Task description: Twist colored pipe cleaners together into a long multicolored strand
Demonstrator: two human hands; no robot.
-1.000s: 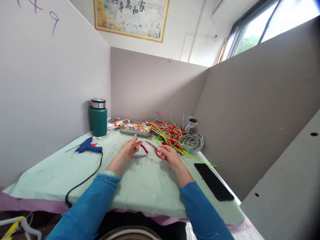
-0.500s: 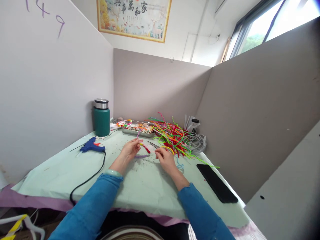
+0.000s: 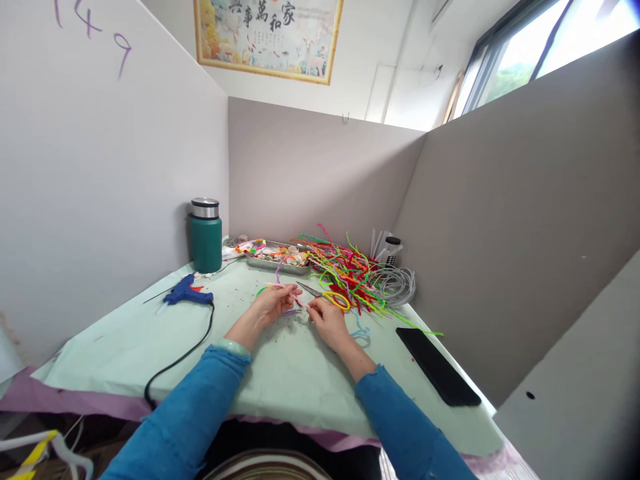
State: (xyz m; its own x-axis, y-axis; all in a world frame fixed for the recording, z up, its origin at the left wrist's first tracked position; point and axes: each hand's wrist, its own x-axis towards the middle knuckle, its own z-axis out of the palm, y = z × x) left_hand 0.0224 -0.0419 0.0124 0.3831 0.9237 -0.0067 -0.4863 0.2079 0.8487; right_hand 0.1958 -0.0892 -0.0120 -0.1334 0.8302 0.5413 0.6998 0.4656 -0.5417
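Between the fingers of my left hand is a small bundle of fuzzy pipe cleaners; a purple end stands up, and pink and green ends show beside the fingers. My right hand is closed in a pinch at the right end of the bundle, where a pale pink and red strand runs between both hands. Just behind the right hand, scissors with yellow handles lie on the table, blades pointing left. A loose purple piece lies partly hidden beneath my left hand.
A large heap of colourful pipe cleaners lies at the back right, beside coiled grey wire. A metal tray of small parts stands behind. To the left are a blue glue gun and a green bottle; a black phone lies right.
My hands have come closer together, and my right fingers now meet the bundle. The left hand has turned and shifted slightly right; its pink and green ends now show. The scissors stay on the table.
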